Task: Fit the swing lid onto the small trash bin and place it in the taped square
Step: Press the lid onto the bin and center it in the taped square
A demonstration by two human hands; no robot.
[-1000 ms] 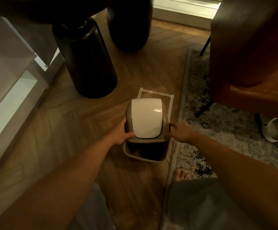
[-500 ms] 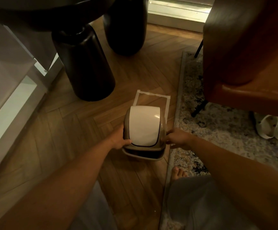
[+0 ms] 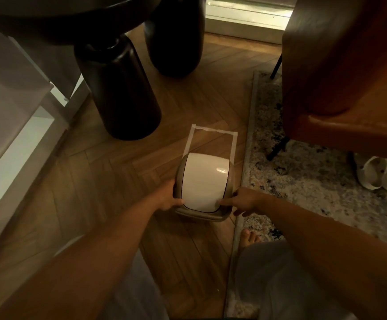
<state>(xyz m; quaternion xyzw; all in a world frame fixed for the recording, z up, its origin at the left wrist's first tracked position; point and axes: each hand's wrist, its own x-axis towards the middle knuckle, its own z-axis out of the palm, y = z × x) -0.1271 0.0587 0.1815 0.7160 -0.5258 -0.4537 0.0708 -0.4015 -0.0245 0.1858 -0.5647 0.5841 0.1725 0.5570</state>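
Far left there's a pale cabinet edge (image 3: 14,139), then two dark rounded table legs (image 3: 121,93) on herringbone wood floor (image 3: 95,181). Your left hand (image 3: 168,198) grips the left side of the swing lid (image 3: 205,181), thumb on its near edge. The lid sits on the small trash bin (image 3: 201,215), which stands on the floor overlapping the near end of the taped square (image 3: 211,139), not fully inside. Your right hand (image 3: 245,200) presses the lid's right side, fingers spread, index finger on the white flap. Right of it: patterned rug (image 3: 303,181), brown leather chair (image 3: 349,88), pale slippers (image 3: 381,173). Bare toes (image 3: 249,237) at the rug's edge.
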